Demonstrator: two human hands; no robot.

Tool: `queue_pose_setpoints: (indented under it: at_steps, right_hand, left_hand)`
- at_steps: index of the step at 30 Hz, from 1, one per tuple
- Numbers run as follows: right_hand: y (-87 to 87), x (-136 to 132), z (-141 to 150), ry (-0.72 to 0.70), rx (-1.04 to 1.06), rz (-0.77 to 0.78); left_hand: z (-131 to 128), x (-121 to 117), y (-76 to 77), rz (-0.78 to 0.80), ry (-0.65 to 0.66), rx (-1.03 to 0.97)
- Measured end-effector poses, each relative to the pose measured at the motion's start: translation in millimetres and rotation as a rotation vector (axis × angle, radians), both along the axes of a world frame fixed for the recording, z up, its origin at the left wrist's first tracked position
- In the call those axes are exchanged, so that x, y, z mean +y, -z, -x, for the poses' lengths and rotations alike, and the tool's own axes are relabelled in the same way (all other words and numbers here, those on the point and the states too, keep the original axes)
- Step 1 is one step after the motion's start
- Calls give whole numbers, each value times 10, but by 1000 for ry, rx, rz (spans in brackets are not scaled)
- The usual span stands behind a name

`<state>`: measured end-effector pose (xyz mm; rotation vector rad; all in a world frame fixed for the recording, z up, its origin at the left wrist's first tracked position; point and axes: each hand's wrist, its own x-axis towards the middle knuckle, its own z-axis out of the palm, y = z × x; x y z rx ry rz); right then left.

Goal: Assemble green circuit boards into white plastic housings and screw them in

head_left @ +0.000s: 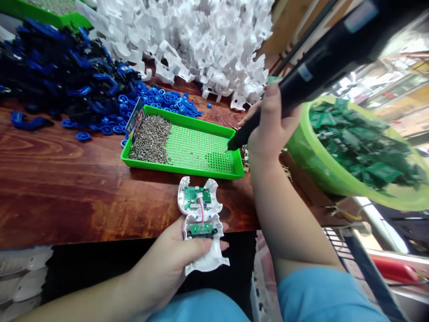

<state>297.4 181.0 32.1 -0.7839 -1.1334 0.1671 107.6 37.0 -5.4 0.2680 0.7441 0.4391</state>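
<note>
Tons of blue plastic parts (63, 76) are sitting piled up at the far left of the wooden table (56, 179), with little blue rings (161, 99) spilling out toward the middle. Behind them, a huge heap of white plastic shells (201, 40) is taking up the far centre.

Moving right, a green screw tray (187, 171) is lying in the middle of the table, with a pile of small silver screws (150, 138) covering its left part and a card (135, 118) standing at its left edge.

Near the table's front edge, the left hand (174, 259) is curling around a white shell half (201, 223), fingers wrapped across its lower part, thumb behind it. The shell is lying open side up, showing two green circuit boards (197, 197) joined by a red wire.

Further right, the right hand (271, 125) is gripping a black electric screwdriver (318, 62) tightly, its tip pointing down at the tray's right end, just over the perforated grid.

At the far right, a green plastic basin (301, 152) is holding loads of green circuit boards (362, 147).
</note>
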Motion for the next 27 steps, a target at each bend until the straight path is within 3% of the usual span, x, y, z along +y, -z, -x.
queue_pose_setpoints:
  at_steps: [7,27]
  right_hand:
    - [65,90,-104,65,3,121]
    - [78,83,-111,62,32,54]
  left_hand:
    - [18,-3,28,14,5,-36]
    - [-2,1,39,8,-4,-37]
